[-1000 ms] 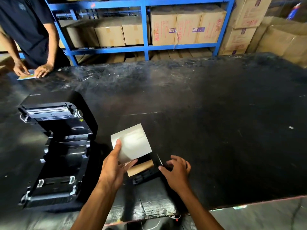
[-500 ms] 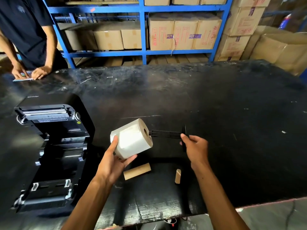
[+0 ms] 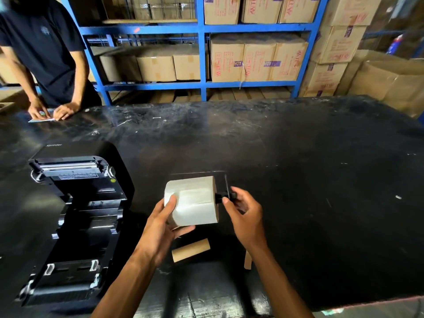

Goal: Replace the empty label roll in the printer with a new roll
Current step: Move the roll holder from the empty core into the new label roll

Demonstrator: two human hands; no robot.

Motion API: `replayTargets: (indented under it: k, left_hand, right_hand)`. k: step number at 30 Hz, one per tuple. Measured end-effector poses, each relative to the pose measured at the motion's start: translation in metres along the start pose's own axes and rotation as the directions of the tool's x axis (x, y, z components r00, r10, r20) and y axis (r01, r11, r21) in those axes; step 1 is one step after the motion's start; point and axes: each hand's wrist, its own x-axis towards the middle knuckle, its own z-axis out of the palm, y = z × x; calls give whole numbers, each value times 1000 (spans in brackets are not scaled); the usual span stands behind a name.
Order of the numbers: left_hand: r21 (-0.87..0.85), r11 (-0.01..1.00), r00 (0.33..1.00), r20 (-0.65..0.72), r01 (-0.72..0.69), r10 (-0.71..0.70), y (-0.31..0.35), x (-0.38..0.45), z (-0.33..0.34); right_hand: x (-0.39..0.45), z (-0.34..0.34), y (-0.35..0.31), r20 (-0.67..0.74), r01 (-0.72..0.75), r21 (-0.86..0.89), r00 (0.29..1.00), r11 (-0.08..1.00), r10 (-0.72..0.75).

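Threading the Spindle Into the New Label Roll

Sliding the black spindle into the core of the new label roll looks to be the step in hand. The left hand is curled under and around the roll's near end, thumb on top, holding it above the desk toward the near edge. The right hand pinches the spindle's outer end between thumb and fingertips, just beside the roll's right face; most of the shaft seems already inside, though how far is hidden.

Next, in my judgement, the loaded spindle must be carried left to the open label printer near the desk's left edge and seated level in its bay.

Counted: one new roll, one spindle, one printer with its lid up, one empty cardboard core lying on the desk below the hands, and one small brown piece near the right wrist, too unclear to name.
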Motion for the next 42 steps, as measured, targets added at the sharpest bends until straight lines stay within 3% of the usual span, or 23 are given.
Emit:
replayTargets:
  k: [7, 12, 18, 21, 25, 27, 29, 31, 33, 35, 37, 39, 42]
  left_hand:
    - [43, 999, 1000, -3, -1, 1, 9, 5, 6]
    - [61, 998, 1000, 1, -13, 13, 13, 16, 8]
    - [121, 992, 999, -9, -44, 46, 15, 29, 12]
    - [189, 982, 999, -23, -20, 25, 18, 37, 10]
    - [293, 953, 985, 124, 79, -119, 32, 58, -15]
    - [387, 918, 988, 89, 81, -125, 29, 71, -31]
    - [624, 781, 999, 3, 29, -40, 11, 85, -50]
    - [906, 417, 997, 77, -69, -1, -13, 95, -65]
    - [982, 53, 979, 184, -180, -85, -32, 99, -72]
    - [933, -208, 954, 274, -294, -120, -46, 100, -74]
    - [896, -266, 935, 349, -354, -67, -55, 100, -77]
    - [918, -177, 933, 361, -356, -5, -60, 100, -80]
    - [971, -9, 971, 238, -238, 29, -53, 98, -79]
  right_hand:
    - [3, 11, -8, 132, -139, 120, 984, 983, 123]
    - [6, 26, -18, 285, -151, 86, 951, 985, 121]
    - [16, 50, -15, 163, -222, 92, 965, 971, 205]
    - [23, 61, -12, 111, -295, 190, 954, 937, 278]
    - [37, 64, -3, 77, -498, 326, 861, 804, 502]
    - [41, 60, 4, 78, -591, 351, 791, 726, 606]
    - [44, 54, 12, 69, -619, 366, 763, 695, 643]
    - [43, 49, 17, 52, -628, 359, 752, 690, 657]
    - [41, 44, 19, 38, -636, 363, 740, 681, 671]
    - [38, 40, 21, 41, -643, 369, 733, 671, 679]
    - [35, 36, 20, 57, -648, 366, 732, 668, 679]
    - [32, 33, 18, 60, -650, 357, 732, 671, 678]
    - [27, 28, 14, 51, -642, 342, 742, 686, 669]
